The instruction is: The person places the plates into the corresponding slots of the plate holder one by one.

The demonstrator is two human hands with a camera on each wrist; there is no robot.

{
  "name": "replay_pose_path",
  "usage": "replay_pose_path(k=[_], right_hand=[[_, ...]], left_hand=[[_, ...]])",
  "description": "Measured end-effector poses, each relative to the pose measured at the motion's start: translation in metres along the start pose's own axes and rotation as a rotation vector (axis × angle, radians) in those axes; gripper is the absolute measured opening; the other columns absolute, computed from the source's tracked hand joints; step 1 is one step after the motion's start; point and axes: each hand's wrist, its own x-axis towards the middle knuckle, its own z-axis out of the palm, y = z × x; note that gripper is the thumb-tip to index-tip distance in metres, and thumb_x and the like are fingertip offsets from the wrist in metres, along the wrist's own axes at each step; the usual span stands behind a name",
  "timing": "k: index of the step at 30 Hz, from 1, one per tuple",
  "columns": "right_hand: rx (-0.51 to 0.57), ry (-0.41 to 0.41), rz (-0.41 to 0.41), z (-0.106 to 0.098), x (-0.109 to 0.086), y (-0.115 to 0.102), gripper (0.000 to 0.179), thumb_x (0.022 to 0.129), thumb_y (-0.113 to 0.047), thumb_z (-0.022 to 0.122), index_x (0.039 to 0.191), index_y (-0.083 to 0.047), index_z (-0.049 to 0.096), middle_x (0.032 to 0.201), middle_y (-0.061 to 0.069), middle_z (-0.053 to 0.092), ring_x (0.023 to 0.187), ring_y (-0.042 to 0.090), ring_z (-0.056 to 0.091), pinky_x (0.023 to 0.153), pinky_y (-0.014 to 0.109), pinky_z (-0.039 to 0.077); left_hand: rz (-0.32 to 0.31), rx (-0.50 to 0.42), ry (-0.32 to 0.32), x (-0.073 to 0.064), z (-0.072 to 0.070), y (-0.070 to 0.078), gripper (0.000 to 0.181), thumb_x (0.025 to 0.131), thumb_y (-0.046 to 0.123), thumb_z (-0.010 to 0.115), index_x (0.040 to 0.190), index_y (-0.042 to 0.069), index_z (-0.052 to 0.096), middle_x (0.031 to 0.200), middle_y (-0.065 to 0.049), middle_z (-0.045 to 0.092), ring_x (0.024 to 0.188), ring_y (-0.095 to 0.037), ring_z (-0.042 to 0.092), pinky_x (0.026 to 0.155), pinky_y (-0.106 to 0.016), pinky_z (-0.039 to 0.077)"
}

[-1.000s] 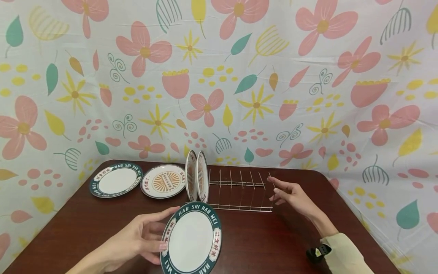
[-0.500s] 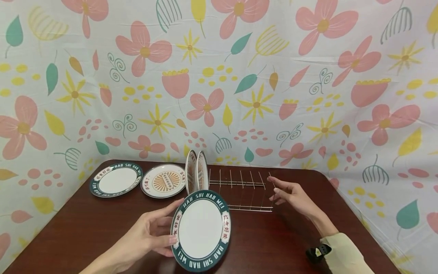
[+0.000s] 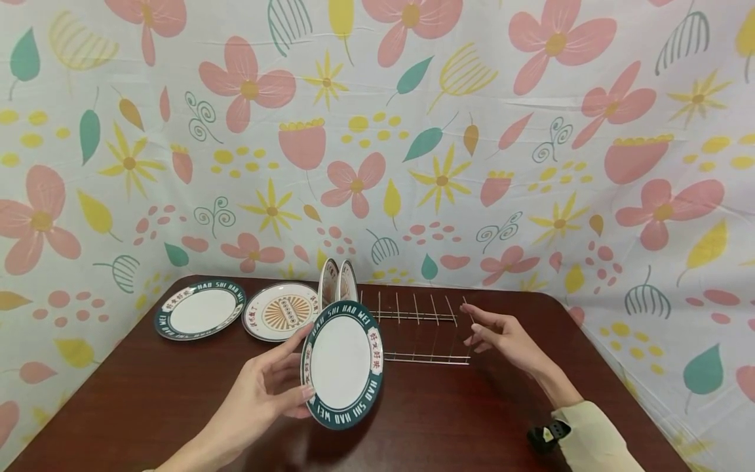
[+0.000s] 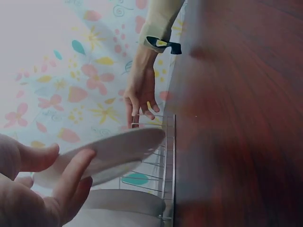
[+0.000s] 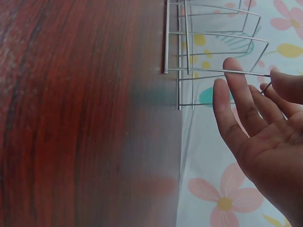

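Note:
My left hand [image 3: 259,387] grips the left rim of a white plate with a dark green lettered border [image 3: 341,366], thumb on its face. The plate is tilted up in front of the left end of a wire dish rack [image 3: 427,358]. Two upright plates [image 3: 348,282] stand in that end, their lower parts hidden by the held plate. At the rack's right end my right hand [image 3: 507,337] pinches the end wire; the right wrist view shows thumb and fingers [image 5: 236,87] about the wire.
On the left of the brown table [image 3: 147,400] lie a green-rimmed plate [image 3: 203,309] and a plate with an orange sunburst [image 3: 286,313], both flat. A flowered cloth [image 3: 377,164] hangs behind the table.
My left hand has carried the green-rimmed plate up and away from me toward the rack, turning it somewhat more edge-on. My right hand has stayed at the rack's end.

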Motion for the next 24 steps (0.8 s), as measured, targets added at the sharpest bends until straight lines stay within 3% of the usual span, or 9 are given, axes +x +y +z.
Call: replay_pose_path(k=[5,11,20,24], right_hand=[[0.005,0.004,-0.003,0.001,0.0,-0.002,0.05,0.109,-0.009,0.057,0.156,0.003,0.045,0.158,0.027,0.044,0.096,0.033,0.075,0.078,0.049,0.064],[0.006,0.008,-0.015,0.002,-0.001,-0.002,0.05,0.109,-0.009,0.057,0.156,0.004,0.045,0.155,0.009,0.052,0.096,0.035,0.075,0.078,0.049,0.064],[0.005,0.009,-0.015,0.002,-0.002,-0.004,0.05,0.11,-0.007,0.056,0.157,0.003,0.045,0.157,0.029,0.043,0.097,0.035,0.075,0.078,0.049,0.063],[0.004,0.012,-0.006,0.002,-0.002,-0.004,0.05,0.109,-0.008,0.057,0.157,0.002,0.046,0.158,0.028,0.043,0.097,0.035,0.074,0.078,0.048,0.064]], left_hand=[[0.031,0.071,0.054,0.005,0.006,0.004,0.085,0.091,-0.008,0.074,0.164,0.023,0.042,0.131,-0.031,0.06,0.121,-0.036,0.063,0.074,-0.05,0.064],[0.036,0.125,0.083,0.012,0.011,0.006,0.087,0.089,-0.012,0.074,0.163,0.025,0.044,0.129,-0.029,0.062,0.126,-0.043,0.059,0.072,-0.046,0.065],[0.06,0.165,0.145,0.024,0.02,0.008,0.085,0.088,-0.015,0.073,0.161,0.02,0.047,0.127,-0.028,0.062,0.125,-0.043,0.061,0.071,-0.041,0.065],[0.033,0.158,0.189,0.03,0.025,0.01,0.086,0.087,-0.018,0.073,0.158,0.024,0.051,0.125,-0.026,0.062,0.124,-0.039,0.062,0.07,-0.039,0.065]])
